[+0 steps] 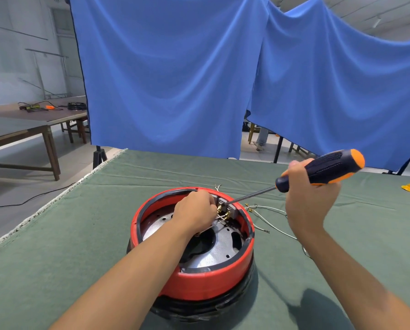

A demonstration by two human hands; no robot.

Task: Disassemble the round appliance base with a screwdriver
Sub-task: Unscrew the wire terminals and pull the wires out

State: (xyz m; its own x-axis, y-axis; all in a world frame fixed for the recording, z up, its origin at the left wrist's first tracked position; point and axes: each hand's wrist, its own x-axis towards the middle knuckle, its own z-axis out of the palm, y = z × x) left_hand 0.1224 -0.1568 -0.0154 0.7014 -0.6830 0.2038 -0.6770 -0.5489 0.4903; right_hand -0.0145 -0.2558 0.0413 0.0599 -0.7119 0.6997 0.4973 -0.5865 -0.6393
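The right hand point(311, 198) gripped the screwdriver point(318, 171), its tip at the terminal block point(224, 206); the left hand's point(194, 210) fingers pinched wires there. Steady axial pressure seemed wise.

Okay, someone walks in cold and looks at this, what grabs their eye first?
Probably the red round appliance base at the centre of the green table, the left hand reaching inside it. Next, the orange-and-black screwdriver gripped by the right hand, tip at the far rim. Behind hangs a blue curtain.
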